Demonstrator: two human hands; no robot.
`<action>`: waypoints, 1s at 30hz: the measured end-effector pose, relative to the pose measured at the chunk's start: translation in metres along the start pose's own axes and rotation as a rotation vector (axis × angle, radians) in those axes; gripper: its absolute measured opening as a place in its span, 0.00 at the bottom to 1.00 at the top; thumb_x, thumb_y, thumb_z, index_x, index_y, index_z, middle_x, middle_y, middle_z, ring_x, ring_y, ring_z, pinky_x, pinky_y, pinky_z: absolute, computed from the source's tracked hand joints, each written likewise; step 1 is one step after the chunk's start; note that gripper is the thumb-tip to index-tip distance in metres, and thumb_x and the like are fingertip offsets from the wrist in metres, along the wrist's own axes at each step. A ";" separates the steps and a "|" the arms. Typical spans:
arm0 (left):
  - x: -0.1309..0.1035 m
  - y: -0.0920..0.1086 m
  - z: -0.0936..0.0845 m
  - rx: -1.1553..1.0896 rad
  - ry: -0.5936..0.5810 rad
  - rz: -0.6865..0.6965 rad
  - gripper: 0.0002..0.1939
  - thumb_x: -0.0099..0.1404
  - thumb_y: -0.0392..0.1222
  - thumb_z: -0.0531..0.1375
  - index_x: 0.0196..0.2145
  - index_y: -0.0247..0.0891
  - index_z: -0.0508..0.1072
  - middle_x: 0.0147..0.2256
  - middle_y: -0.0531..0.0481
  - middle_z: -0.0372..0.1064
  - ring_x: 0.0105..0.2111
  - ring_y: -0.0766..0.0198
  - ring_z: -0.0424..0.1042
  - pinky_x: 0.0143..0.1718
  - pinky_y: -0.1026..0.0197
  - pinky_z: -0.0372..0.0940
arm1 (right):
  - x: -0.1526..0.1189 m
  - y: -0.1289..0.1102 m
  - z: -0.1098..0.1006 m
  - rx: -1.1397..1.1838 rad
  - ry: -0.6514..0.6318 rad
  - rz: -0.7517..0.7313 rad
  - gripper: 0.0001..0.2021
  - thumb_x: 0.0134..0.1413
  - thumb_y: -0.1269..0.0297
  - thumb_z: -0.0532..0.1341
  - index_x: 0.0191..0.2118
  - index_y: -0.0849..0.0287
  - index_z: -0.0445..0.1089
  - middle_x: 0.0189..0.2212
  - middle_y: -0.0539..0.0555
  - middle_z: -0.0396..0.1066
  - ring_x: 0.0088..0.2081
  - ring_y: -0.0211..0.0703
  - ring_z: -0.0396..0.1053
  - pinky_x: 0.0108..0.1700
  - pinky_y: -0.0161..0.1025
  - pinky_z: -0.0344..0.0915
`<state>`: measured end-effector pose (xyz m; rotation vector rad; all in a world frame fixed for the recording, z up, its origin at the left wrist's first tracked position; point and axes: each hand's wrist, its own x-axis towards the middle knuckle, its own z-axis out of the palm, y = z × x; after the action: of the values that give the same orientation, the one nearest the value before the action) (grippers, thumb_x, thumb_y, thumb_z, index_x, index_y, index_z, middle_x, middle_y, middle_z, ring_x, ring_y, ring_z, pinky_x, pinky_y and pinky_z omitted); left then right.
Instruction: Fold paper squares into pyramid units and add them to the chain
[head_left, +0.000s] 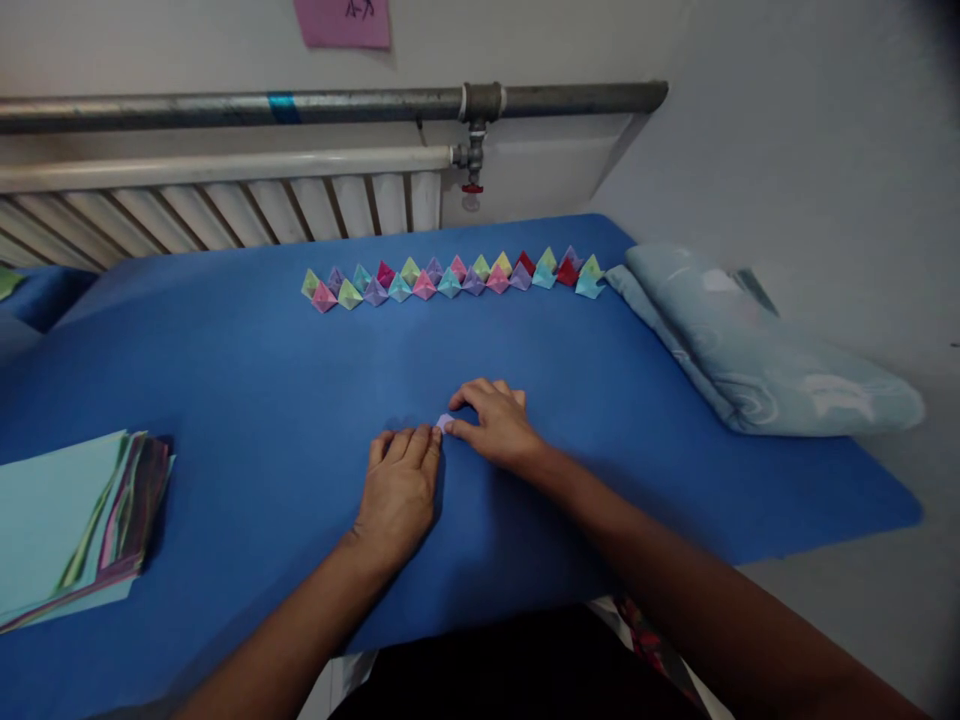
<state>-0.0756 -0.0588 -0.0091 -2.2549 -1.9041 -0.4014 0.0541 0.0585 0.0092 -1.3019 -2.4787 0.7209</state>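
A small folded piece of lavender paper point(445, 423) lies on the blue tabletop between my hands. My left hand point(397, 490) rests on the table, palm down, its fingers close together and the nearest fingertip pressing the paper's left edge. From the other side, my right hand point(495, 422) has thumb and index finger closed about the paper's right part, the other fingers curled. Fingertips cover much of the piece, so its exact folds cannot be made out. Beyond the hands, several folded paper shapes point(448, 283) in many colours stand in two staggered rows.
On the left lies a stack of coloured paper sheets point(60, 520). A folded pale blue cloth point(750, 350) sits at the right by the wall. Behind the blue table point(262, 390) are a white radiator point(300, 208) and a metal pipe point(375, 104) with a red-handled valve point(472, 188).
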 end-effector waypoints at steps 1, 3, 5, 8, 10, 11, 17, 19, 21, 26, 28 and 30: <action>-0.001 -0.001 0.000 0.005 0.005 0.010 0.22 0.64 0.27 0.47 0.53 0.28 0.70 0.50 0.33 0.71 0.48 0.48 0.69 0.48 0.43 0.61 | 0.000 0.000 0.000 -0.002 -0.002 0.001 0.09 0.52 0.57 0.64 0.37 0.54 0.71 0.41 0.51 0.71 0.45 0.47 0.62 0.46 0.46 0.51; -0.003 -0.001 0.000 0.010 0.007 0.021 0.22 0.65 0.28 0.47 0.52 0.28 0.70 0.50 0.33 0.70 0.48 0.48 0.69 0.49 0.43 0.61 | 0.000 0.000 0.001 -0.005 0.001 0.002 0.09 0.52 0.58 0.64 0.38 0.54 0.71 0.41 0.51 0.71 0.45 0.47 0.62 0.46 0.46 0.51; -0.003 -0.001 0.000 0.009 0.005 0.011 0.21 0.65 0.28 0.46 0.52 0.30 0.71 0.50 0.34 0.71 0.47 0.48 0.69 0.48 0.43 0.61 | -0.001 0.001 0.002 -0.003 0.014 -0.003 0.09 0.52 0.58 0.63 0.38 0.54 0.71 0.41 0.51 0.71 0.46 0.48 0.62 0.47 0.46 0.51; -0.002 -0.001 -0.001 0.020 0.010 0.010 0.20 0.65 0.28 0.47 0.51 0.30 0.71 0.49 0.36 0.72 0.47 0.48 0.69 0.47 0.45 0.61 | -0.004 0.003 0.003 0.015 0.031 -0.026 0.08 0.53 0.59 0.63 0.38 0.54 0.70 0.42 0.52 0.71 0.46 0.48 0.62 0.47 0.47 0.51; -0.003 -0.002 -0.002 0.033 0.011 0.013 0.20 0.65 0.28 0.47 0.51 0.29 0.71 0.49 0.36 0.72 0.47 0.48 0.69 0.47 0.46 0.61 | -0.006 0.004 0.003 0.038 0.040 -0.045 0.07 0.54 0.61 0.62 0.38 0.55 0.70 0.43 0.52 0.71 0.46 0.47 0.62 0.46 0.46 0.50; -0.003 -0.003 -0.002 0.034 0.009 0.012 0.20 0.66 0.28 0.47 0.52 0.30 0.71 0.50 0.37 0.71 0.47 0.49 0.68 0.47 0.46 0.60 | -0.007 0.005 0.003 0.049 0.046 -0.052 0.06 0.54 0.63 0.62 0.39 0.54 0.70 0.43 0.52 0.71 0.46 0.47 0.62 0.46 0.46 0.50; 0.001 -0.001 0.001 0.005 0.012 -0.046 0.19 0.68 0.31 0.48 0.52 0.32 0.70 0.50 0.38 0.71 0.46 0.50 0.68 0.45 0.48 0.61 | -0.007 0.005 0.005 0.037 0.050 -0.016 0.06 0.53 0.65 0.61 0.38 0.54 0.70 0.44 0.50 0.72 0.46 0.46 0.62 0.47 0.45 0.49; 0.005 0.002 0.003 0.038 0.019 -0.065 0.19 0.68 0.32 0.48 0.53 0.31 0.70 0.49 0.38 0.71 0.45 0.50 0.68 0.43 0.48 0.61 | -0.007 0.005 0.007 0.016 0.063 -0.022 0.06 0.55 0.63 0.61 0.39 0.54 0.70 0.44 0.50 0.71 0.47 0.45 0.61 0.47 0.45 0.49; 0.009 0.004 0.005 0.073 0.013 -0.056 0.20 0.68 0.32 0.49 0.54 0.30 0.69 0.49 0.38 0.72 0.44 0.49 0.68 0.42 0.49 0.61 | -0.008 0.005 0.009 0.004 0.083 -0.048 0.07 0.57 0.60 0.60 0.40 0.54 0.71 0.43 0.50 0.71 0.47 0.44 0.61 0.47 0.44 0.50; 0.012 0.006 0.007 0.118 -0.015 -0.038 0.19 0.67 0.32 0.49 0.53 0.30 0.71 0.47 0.38 0.72 0.43 0.49 0.68 0.42 0.49 0.61 | -0.004 0.007 0.006 -0.083 0.024 -0.051 0.10 0.58 0.56 0.59 0.42 0.53 0.70 0.45 0.50 0.70 0.47 0.45 0.62 0.47 0.45 0.54; 0.011 0.007 0.006 0.138 -0.029 -0.041 0.20 0.67 0.31 0.48 0.54 0.30 0.70 0.48 0.38 0.72 0.43 0.49 0.68 0.41 0.49 0.61 | 0.004 0.010 0.001 -0.132 -0.003 -0.060 0.11 0.56 0.54 0.60 0.41 0.53 0.71 0.43 0.50 0.71 0.45 0.46 0.64 0.46 0.45 0.57; 0.009 0.009 0.005 0.160 -0.051 -0.054 0.21 0.67 0.30 0.47 0.54 0.29 0.69 0.50 0.37 0.70 0.44 0.48 0.68 0.41 0.49 0.61 | 0.013 0.014 -0.006 -0.186 0.006 -0.062 0.11 0.57 0.55 0.59 0.41 0.54 0.71 0.43 0.51 0.71 0.45 0.46 0.64 0.45 0.44 0.59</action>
<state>-0.0652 -0.0508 -0.0111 -2.1357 -1.9493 -0.1920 0.0588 0.0779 0.0062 -1.2780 -2.6211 0.4805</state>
